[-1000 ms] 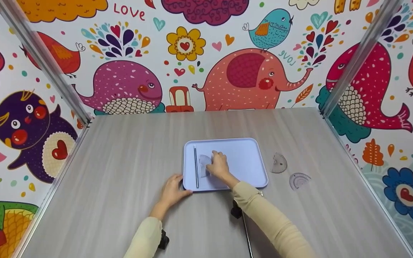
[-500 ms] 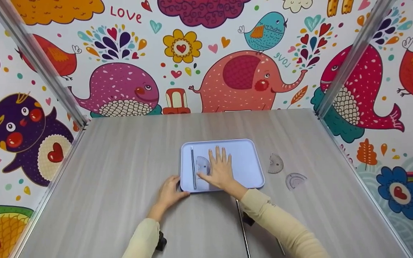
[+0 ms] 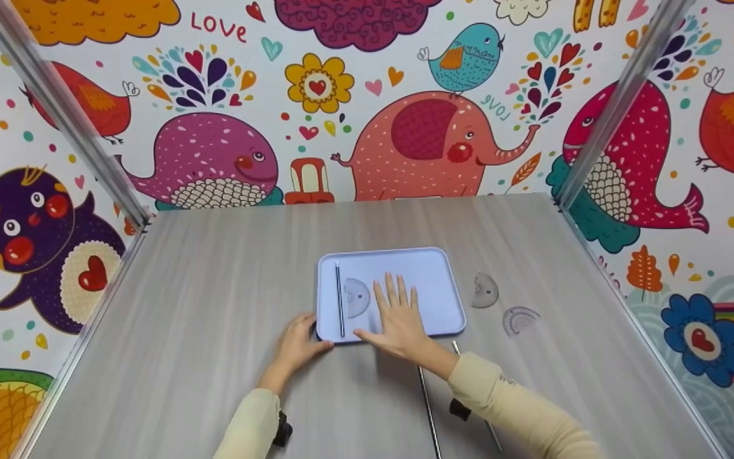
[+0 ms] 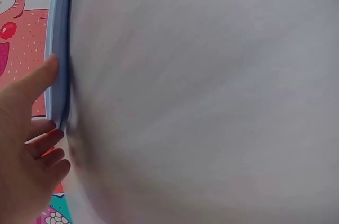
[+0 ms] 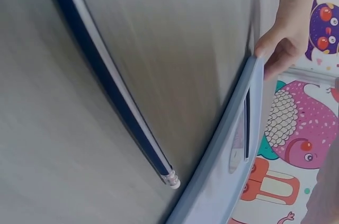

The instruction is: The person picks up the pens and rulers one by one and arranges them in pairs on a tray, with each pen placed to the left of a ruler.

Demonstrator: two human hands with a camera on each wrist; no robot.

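Note:
The pale blue tray [image 3: 440, 280] lies on the table. Inside it, at the left, a dark striped pencil [image 3: 340, 299] lies beside a clear protractor [image 3: 358, 298]. My left hand [image 3: 297, 344] holds the tray's near left corner; in the left wrist view its thumb [image 4: 39, 78] is on the rim and its fingers are bent at the corner. My right hand [image 3: 400, 322] is spread, palm down, over the tray's near edge, with nothing in its fingers, to the right of the protractor.
Two more clear protractors, one upright [image 3: 485, 290] and one tilted [image 3: 520, 321], lie right of the tray. Two pencils lie in front, one long [image 3: 428, 411] and one partly under the right forearm [image 3: 494, 437]. A patterned wall [image 3: 316, 146] stands behind the table.
My right hand has let go of the protractor, its fingers spreading out as it drew back toward the tray's near edge. The protractor now shows whole. My left hand stays at the corner.

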